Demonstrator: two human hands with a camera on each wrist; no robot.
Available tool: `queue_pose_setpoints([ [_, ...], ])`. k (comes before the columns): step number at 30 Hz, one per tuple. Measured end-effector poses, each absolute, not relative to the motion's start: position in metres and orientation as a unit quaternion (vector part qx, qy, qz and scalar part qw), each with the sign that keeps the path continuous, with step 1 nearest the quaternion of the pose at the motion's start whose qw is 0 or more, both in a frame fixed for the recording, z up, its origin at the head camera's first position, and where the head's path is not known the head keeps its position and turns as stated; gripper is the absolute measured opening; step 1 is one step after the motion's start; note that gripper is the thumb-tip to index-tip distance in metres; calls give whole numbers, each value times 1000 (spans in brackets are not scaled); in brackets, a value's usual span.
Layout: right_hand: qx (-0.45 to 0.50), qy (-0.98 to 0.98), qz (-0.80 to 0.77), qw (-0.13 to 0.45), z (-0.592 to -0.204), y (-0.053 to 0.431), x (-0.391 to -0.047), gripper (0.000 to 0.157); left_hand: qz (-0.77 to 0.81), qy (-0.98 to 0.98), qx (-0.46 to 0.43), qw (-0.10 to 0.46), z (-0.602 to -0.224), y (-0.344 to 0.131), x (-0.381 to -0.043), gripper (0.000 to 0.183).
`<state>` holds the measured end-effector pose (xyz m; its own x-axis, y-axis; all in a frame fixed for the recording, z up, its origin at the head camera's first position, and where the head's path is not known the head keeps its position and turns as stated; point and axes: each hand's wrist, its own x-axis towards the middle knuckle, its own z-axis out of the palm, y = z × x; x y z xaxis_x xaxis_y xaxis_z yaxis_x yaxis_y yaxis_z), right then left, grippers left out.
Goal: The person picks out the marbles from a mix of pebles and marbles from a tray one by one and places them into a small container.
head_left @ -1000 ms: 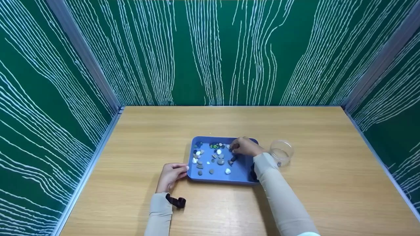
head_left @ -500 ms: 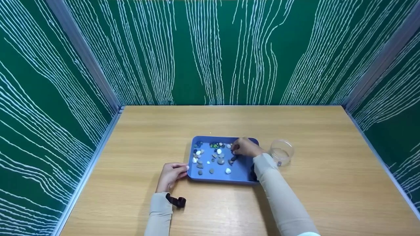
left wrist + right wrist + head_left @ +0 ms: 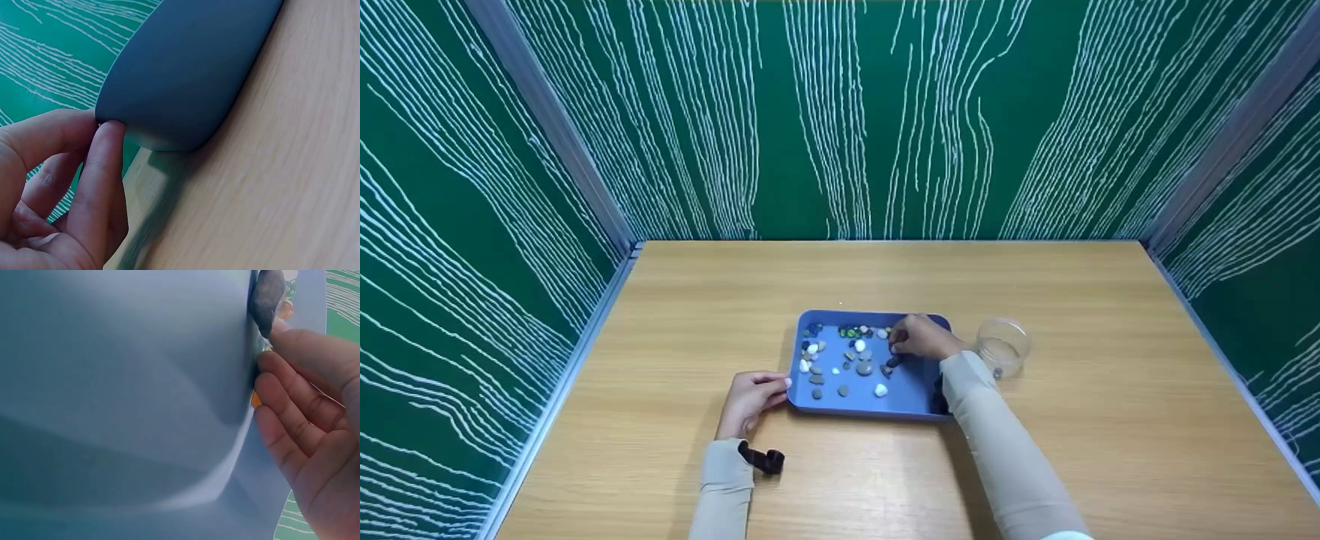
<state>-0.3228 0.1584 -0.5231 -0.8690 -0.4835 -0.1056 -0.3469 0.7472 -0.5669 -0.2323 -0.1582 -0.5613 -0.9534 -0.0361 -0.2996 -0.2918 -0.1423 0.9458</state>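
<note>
A blue tray (image 3: 915, 386) holds pebbles and glass marbles. My left hand (image 3: 754, 401) pinches its near left corner; in the left wrist view the fingertips (image 3: 112, 132) meet at the rim. My right hand (image 3: 922, 337) is inside the tray at the back right, fingers curled and pointing down. A dark stone (image 3: 893, 361) lies just below those fingertips. In the right wrist view that dark stone (image 3: 269, 298) stands in front of the thumb tip, so whether anything is pinched there is hidden. Green marbles (image 3: 849, 333) and a whitish pebble (image 3: 883, 334) lie left of the right hand.
Right of the tray stands a clear round container (image 3: 1003, 349), with a small dark marble (image 3: 997, 373) at its near side. White pebbles (image 3: 880, 390) and grey stones (image 3: 864, 368) are spread over the tray floor. Green patterned walls (image 3: 915, 120) enclose the wooden table (image 3: 697, 315).
The right hand has shifted slightly to the right, away from the whitish pebble, and a small yellowish spot now shows beside its fingers. The left hand and tray stay put.
</note>
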Motion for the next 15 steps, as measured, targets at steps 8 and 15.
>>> queue_pose_setpoints([
  [8,-155,928,-297,162,-516,161,-321,11,747,649,-119,81,-560,-157,-232,26],
  [15,-140,928,-306,158,-511,165,-319,17,744,649,-134,82,-561,-157,-233,24],
])
